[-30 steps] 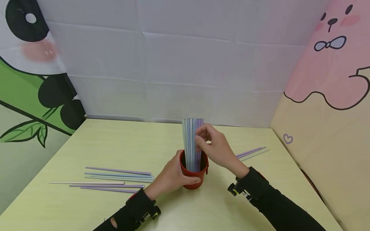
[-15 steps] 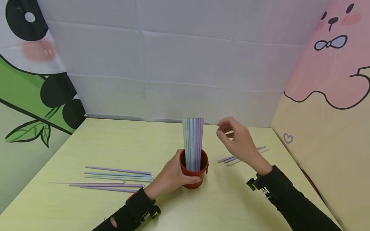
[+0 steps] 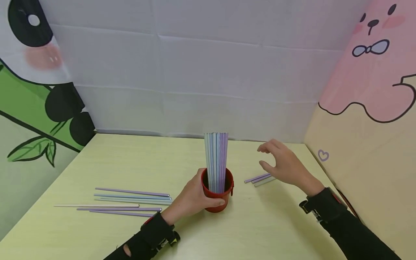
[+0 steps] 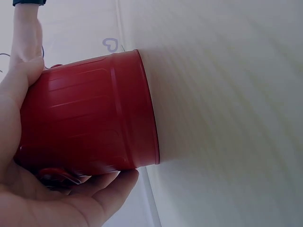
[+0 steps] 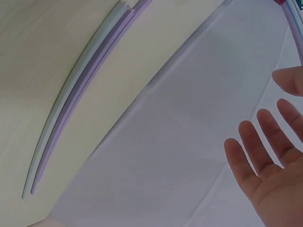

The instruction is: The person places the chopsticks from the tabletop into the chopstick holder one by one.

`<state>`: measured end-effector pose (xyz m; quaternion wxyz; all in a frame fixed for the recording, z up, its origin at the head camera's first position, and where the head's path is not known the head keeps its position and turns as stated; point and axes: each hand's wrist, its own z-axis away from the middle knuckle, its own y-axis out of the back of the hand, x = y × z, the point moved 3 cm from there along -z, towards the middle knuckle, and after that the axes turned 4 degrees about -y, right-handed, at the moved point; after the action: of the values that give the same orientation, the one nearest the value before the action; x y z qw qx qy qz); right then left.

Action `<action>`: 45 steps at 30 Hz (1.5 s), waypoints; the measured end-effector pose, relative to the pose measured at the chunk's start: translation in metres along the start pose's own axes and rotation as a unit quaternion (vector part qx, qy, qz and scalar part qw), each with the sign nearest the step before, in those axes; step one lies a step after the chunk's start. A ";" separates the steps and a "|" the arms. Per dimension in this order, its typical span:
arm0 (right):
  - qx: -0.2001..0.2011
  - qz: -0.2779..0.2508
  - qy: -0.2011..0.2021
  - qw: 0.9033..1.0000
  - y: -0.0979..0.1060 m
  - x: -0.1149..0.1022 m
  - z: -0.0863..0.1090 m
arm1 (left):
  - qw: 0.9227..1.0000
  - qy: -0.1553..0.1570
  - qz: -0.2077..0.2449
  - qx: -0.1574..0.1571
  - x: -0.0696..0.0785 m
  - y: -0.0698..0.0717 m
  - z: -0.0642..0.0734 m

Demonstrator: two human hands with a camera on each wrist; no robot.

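Note:
My left hand (image 3: 196, 195) holds a small red metal bucket (image 3: 218, 203) on the table, thumb across its front and fingers round the far side. In the left wrist view the ribbed bucket (image 4: 90, 113) sits between thumb and fingers. A tight bundle of straws (image 3: 216, 162), pale green, blue and purple, stands upright in it. Over the table's right part, my right hand (image 3: 287, 166) hovers with fingers spread and nothing in them. Just below it lie a few purple and pale straws (image 3: 260, 178), partly hidden by the hand in the head view; the right wrist view shows these straws (image 5: 78, 90) whole.
On the left of the pale wooden table (image 3: 136, 159) lie several loose straws (image 3: 130, 196), purple, blue, pale green and whitish. A white cloth wall (image 3: 195, 72) closes off the back. A side panel with a pink bear (image 3: 367, 79) borders the right edge.
My right hand has left the straw bundle and moved right, over the straws on the right, its fingers spreading. The left hand and bucket have stayed put.

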<state>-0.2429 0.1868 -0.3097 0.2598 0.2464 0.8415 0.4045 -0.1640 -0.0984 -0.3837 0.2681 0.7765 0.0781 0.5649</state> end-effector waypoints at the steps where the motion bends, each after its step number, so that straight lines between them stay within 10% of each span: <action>1: -0.008 0.007 0.005 1.000 -0.001 0.002 0.002 | 1.000 0.002 0.000 -0.001 0.000 0.000 0.000; 31: -0.176 0.034 0.021 0.984 -0.057 0.059 0.057 | 1.000 0.006 0.011 -0.002 0.001 -0.002 -0.001; 45: -0.161 -0.002 0.065 0.985 -0.062 0.061 0.062 | 1.000 0.008 0.006 0.001 0.002 -0.001 0.000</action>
<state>-0.2614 0.2251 -0.4082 0.2419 0.1727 0.7808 0.5495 -0.1635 -0.0969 -0.3826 0.2634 0.7727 0.0766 0.5724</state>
